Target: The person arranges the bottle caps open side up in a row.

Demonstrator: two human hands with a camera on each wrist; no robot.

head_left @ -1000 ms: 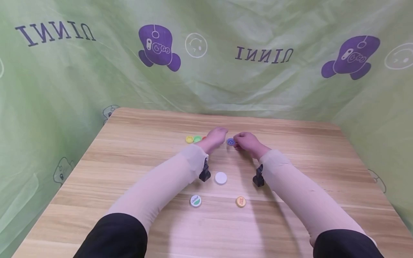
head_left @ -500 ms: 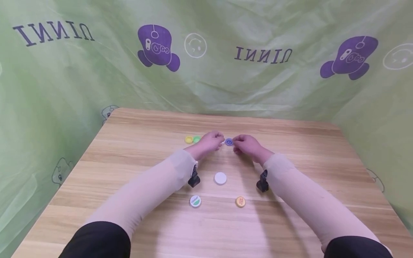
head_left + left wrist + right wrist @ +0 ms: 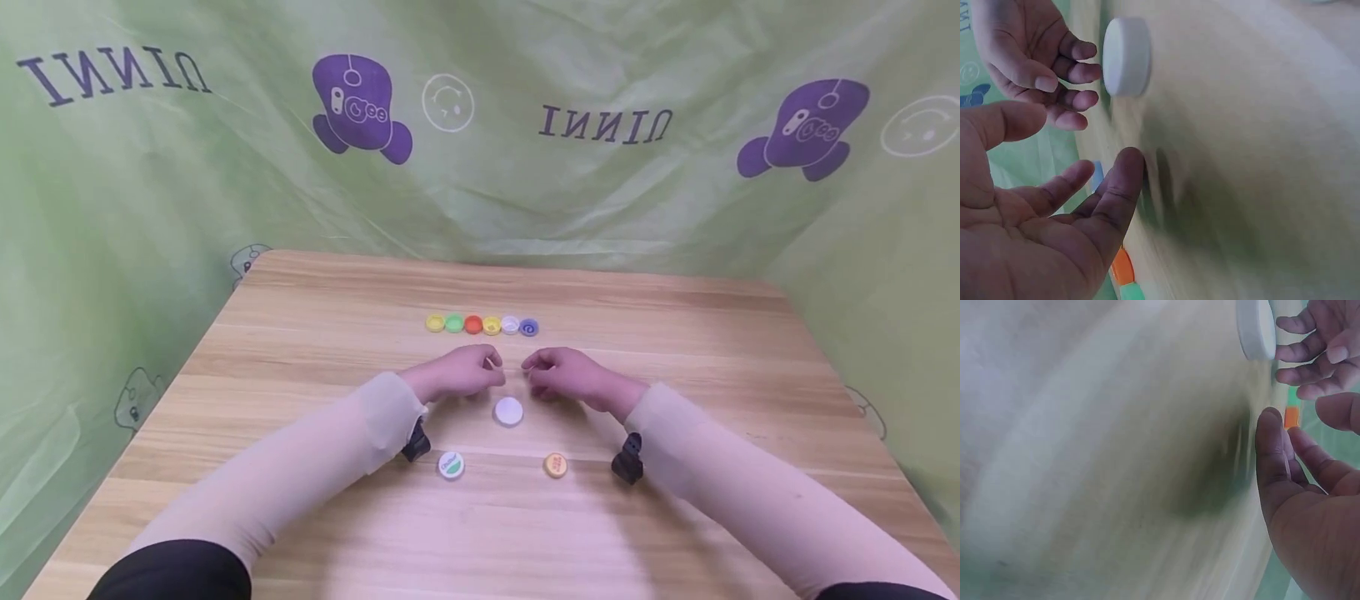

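My left hand hovers over the table just left of centre, fingers loosely bent and holding nothing. Facing it, my right hand is likewise free of any object, its fingers relaxed. Between and slightly nearer than both hands lies a plain white bottle cap, which neither touches; the left wrist view shows its thick side. Beyond the hands runs a row of touching caps: a yellow cap, a green cap, a red cap, a second yellow cap, a whitish cap and a blue cap.
Nearer to me lie a white-and-green printed cap on the left and an orange cap on the right. The wooden table ends at a green curtain behind and at both sides.
Both hands have left the row of caps and drawn back toward me. The right hand has let go of the blue cap, which now sits against the whitish one at the row's right end.
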